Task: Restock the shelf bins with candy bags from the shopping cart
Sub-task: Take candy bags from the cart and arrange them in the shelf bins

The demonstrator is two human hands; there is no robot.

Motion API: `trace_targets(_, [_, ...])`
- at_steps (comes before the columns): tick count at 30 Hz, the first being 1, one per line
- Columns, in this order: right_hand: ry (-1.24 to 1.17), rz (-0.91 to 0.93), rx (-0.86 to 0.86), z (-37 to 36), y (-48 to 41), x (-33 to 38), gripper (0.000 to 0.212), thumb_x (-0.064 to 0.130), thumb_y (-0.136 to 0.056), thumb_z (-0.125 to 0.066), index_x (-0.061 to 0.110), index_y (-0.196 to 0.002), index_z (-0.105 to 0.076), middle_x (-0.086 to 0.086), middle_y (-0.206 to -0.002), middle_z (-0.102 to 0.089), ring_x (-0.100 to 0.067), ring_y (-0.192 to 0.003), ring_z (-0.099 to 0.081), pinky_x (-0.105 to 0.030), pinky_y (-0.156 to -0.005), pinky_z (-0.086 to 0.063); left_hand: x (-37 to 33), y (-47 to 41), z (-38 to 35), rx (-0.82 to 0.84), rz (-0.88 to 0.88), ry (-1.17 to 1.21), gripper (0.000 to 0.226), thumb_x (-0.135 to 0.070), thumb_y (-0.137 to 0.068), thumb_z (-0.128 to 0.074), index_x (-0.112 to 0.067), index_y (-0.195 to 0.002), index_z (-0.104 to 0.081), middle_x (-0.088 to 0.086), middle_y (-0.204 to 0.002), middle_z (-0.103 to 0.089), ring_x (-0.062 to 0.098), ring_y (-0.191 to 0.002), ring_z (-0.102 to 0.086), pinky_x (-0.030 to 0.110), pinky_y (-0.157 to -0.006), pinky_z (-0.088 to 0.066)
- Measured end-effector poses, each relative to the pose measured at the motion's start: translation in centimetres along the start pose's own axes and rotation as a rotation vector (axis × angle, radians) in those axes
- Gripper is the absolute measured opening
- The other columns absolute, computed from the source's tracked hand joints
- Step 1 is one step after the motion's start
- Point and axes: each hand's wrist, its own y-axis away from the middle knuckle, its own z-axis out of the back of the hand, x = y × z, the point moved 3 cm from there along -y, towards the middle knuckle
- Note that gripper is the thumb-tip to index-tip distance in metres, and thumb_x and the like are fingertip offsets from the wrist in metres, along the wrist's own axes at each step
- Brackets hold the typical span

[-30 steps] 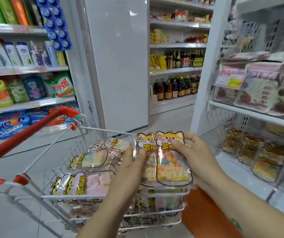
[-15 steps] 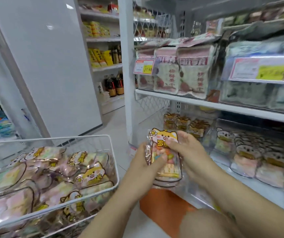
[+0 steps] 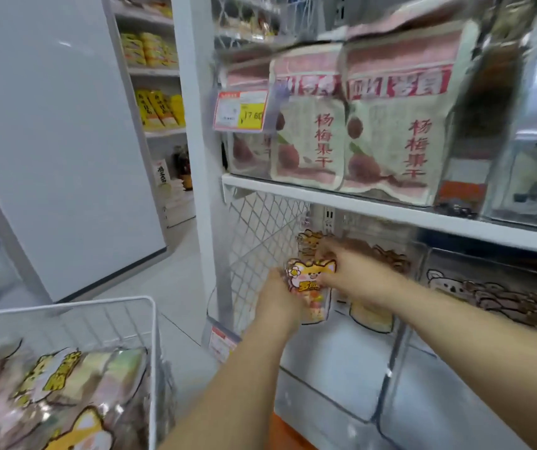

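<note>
The restock is partway through, by my reading: the shopping cart at the lower left holds a good heap of cat-faced bags, so plenty is left to move. 1 candy bag of the same print is up at the shelf, held upright between both hands over the leftmost clear bin on the lower shelf and not yet let go; blur keeps me from telling whether a 2nd bag lies behind it. The left hand grips the bag's left edge, its fingers curled round the side and mostly hidden behind the pack. The right hand pinches the top right corner, fingers bent over the cat's ear. Further back in that bin stand a few stocked bags, while its front stretch looks bare, so there is room for many more. The neighbouring bin to the right carries bear-faced packs. The upper shelf, with its dried-fruit pouches and price tag, has no part in this job. What remains, I judge, is to set this bag against the row at the back, then go to the cart again and again
</note>
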Motion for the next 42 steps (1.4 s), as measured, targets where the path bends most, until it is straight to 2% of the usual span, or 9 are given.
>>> trace_targets(5, [-0.017,0.039,0.048,-1.4,-5.2,-1.8,0.023,0.009,-0.084,-0.075,0.021,-0.099,-0.060,0.013,-0.082,-0.054,-0.001,-0.072,-0.049,-0.007,-0.055,-0.033,1.6,-7.0,-1.7,-0.097,-0.097,-0.272,0.049,-0.049,-0.059,-0.056,-0.023,-0.100,-0.060,0.001,-0.088,-0.072,0.025,-0.082,-0.069,0.031,-0.064,-0.053])
trace_targets(9, [0.018,0.078,0.057,-2.6,-8.4,-3.1,0.028,0.012,-0.083,-0.078,0.028,-0.081,-0.055,0.013,-0.079,-0.054,-0.009,-0.075,-0.054,-0.016,-0.062,-0.039,0.3,-7.3,-1.5,-0.127,-0.170,-0.367,0.038,-0.022,-0.084,-0.054,-0.016,-0.122,-0.051,0.009,-0.111,-0.066,0.034,-0.101,-0.064,0.043,-0.082,-0.054])
trace_targets(13, [0.160,0.089,-0.011,-3.1,-9.4,-3.8,0.018,0.027,-0.080,-0.080,0.028,-0.085,-0.062,0.006,-0.084,-0.064,-0.015,-0.080,-0.062,-0.038,-0.073,-0.055,0.6,-7.5,-2.0,-0.225,-0.216,-0.486,0.037,-0.005,-0.092,-0.045,-0.015,-0.128,-0.043,0.008,-0.121,-0.056,0.032,-0.109,-0.059,0.039,-0.077,-0.047])
trace_targets(18, [0.216,0.093,-0.042,-2.8,-9.0,-3.8,0.010,0.020,-0.087,-0.073,0.023,-0.090,-0.064,0.007,-0.083,-0.059,-0.011,-0.077,-0.054,-0.021,-0.057,-0.034,-0.2,-6.0,-2.0,-0.329,-0.197,-0.656,0.043,-0.013,-0.094,-0.054,-0.010,-0.132,-0.034,0.008,-0.129,-0.044,0.027,-0.117,-0.054,0.038,-0.080,-0.047])
trace_targets(25, [-0.003,0.143,0.078,-2.9,-8.7,-3.1,0.011,0.014,-0.089,-0.073,0.013,-0.100,-0.068,0.007,-0.088,-0.062,-0.005,-0.076,-0.057,-0.011,-0.056,-0.034,0.3,-4.3,-1.1,-0.319,-0.146,-0.592,0.050,-0.001,-0.093,-0.051,-0.012,-0.137,-0.030,0.008,-0.131,-0.039,0.030,-0.093,-0.063,0.035,-0.062,-0.036])
trace_targets(30, [-0.025,0.074,0.046,-2.6,-8.7,-4.1,0.014,0.017,-0.091,-0.071,0.015,-0.103,-0.065,0.008,-0.087,-0.059,-0.001,-0.074,-0.053,-0.016,-0.058,-0.035,-0.3,-3.9,-1.3,-0.372,-0.258,-0.540,0.051,0.006,-0.088,-0.049,-0.010,-0.132,-0.027,0.012,-0.130,-0.028,0.022,-0.066,-0.048,0.033,-0.054,-0.043])
trace_targets(33, [0.060,0.064,0.007,-2.9,-8.9,-4.1,0.010,0.017,-0.090,-0.071,0.015,-0.095,-0.063,0.006,-0.086,-0.057,-0.003,-0.072,-0.052,-0.019,-0.057,-0.035,0.4,-4.2,-2.0,-0.234,-0.205,-0.595,0.035,0.003,-0.091,-0.048,-0.011,-0.122,-0.038,0.011,-0.126,-0.034,0.021,-0.063,-0.045,0.031,-0.055,-0.040])
trace_targets(36, [0.221,0.054,-0.035,-2.8,-8.9,-3.6,0.016,0.028,-0.090,-0.070,0.017,-0.088,-0.059,0.004,-0.085,-0.058,-0.015,-0.077,-0.057,-0.027,-0.063,-0.044,1.7,-4.4,-3.7,0.101,-0.185,-0.667,0.041,-0.003,-0.092,-0.050,-0.018,-0.130,-0.044,0.010,-0.134,-0.031,0.032,-0.092,-0.058,0.043,-0.086,-0.053])
trace_targets(42, [0.229,-0.002,-0.054,-2.7,-9.2,-4.7,0.040,0.035,-0.085,-0.076,0.014,-0.117,-0.063,-0.004,-0.109,-0.065,-0.021,-0.097,-0.061,-0.037,-0.085,-0.054,2.1,-3.8,-5.1,0.467,-0.073,-0.955,0.073,-0.008,-0.098,-0.054,-0.042,-0.156,-0.024,0.008,-0.157,0.038,0.033,-0.129,-0.053,0.040,-0.109,-0.044])
